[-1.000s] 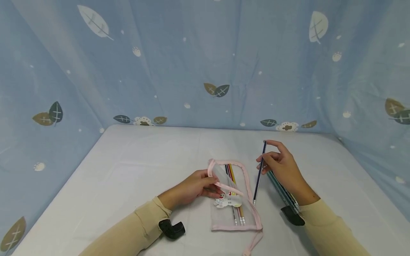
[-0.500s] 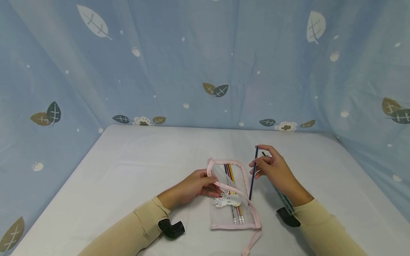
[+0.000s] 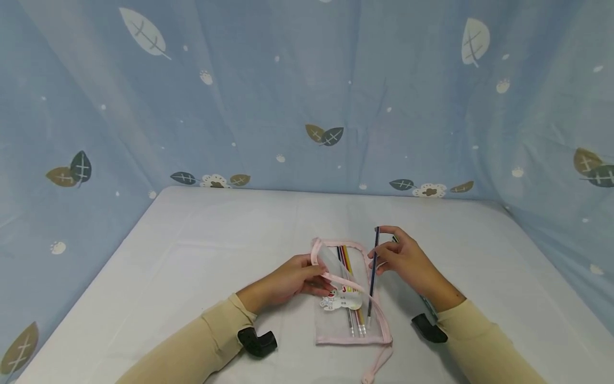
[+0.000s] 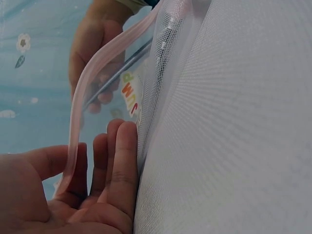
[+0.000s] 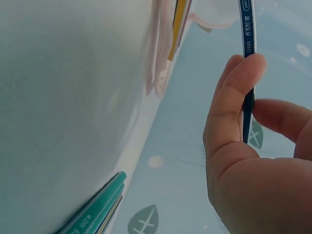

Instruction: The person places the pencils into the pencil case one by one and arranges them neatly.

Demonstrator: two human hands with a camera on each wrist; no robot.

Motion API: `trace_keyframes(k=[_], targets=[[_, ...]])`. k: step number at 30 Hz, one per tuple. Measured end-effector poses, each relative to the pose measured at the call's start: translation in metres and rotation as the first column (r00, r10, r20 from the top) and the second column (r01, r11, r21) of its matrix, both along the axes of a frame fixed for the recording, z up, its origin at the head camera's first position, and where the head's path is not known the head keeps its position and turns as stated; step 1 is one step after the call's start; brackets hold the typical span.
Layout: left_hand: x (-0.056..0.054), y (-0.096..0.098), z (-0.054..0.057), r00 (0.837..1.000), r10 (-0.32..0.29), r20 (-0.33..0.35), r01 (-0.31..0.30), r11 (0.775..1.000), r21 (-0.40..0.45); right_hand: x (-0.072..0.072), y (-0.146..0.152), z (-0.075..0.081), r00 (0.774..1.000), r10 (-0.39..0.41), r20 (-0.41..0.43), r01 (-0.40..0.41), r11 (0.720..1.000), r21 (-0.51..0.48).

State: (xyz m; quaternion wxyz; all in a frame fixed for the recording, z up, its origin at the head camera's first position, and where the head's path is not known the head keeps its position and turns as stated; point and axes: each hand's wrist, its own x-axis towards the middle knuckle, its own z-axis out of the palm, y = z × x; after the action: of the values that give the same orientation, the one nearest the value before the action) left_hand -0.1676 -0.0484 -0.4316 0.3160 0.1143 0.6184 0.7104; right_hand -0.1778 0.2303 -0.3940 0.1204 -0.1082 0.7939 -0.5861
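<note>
A clear mesh pencil pouch (image 3: 331,326) with pink trim lies on the table, several pencils (image 3: 345,260) inside it. My left hand (image 3: 293,280) grips its upper flap by the pink edge and lifts it; in the left wrist view the edge (image 4: 78,112) passes between thumb and fingers. My right hand (image 3: 412,269) pinches a dark blue pencil (image 3: 373,274), nearly upright, one fingertip on its top end. The pencil's lower end reaches into the pouch beneath the raised flap. In the right wrist view white lettering shows on the pencil (image 5: 247,29).
Green pencils (image 5: 97,207) lie on the table below my right wrist, mostly hidden by the arm in the head view. A pink strap (image 3: 379,365) trails from the pouch's near right corner. A blue leaf-print curtain (image 3: 268,96) stands behind and beside the white table (image 3: 216,229).
My right hand has moved left and down with the dark blue pencil, from beside the pouch to where its lower end is inside. The left hand keeps its hold on the flap.
</note>
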Motion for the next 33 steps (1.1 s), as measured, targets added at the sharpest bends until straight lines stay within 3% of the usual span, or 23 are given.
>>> trace_keyframes(k=[22,33], targets=[[-0.001,0.001,-0.001,1.000,-0.005,-0.003,0.005,1.000,0.009,0.009,-0.014,-0.005,0.989,0.125,0.083,-0.135,0.983,0.124],[-0.001,0.002,-0.003,1.000,0.003,0.002,-0.003,1.000,0.002,0.012,-0.018,-0.012,0.980,0.174,0.098,-0.193,0.948,0.252]])
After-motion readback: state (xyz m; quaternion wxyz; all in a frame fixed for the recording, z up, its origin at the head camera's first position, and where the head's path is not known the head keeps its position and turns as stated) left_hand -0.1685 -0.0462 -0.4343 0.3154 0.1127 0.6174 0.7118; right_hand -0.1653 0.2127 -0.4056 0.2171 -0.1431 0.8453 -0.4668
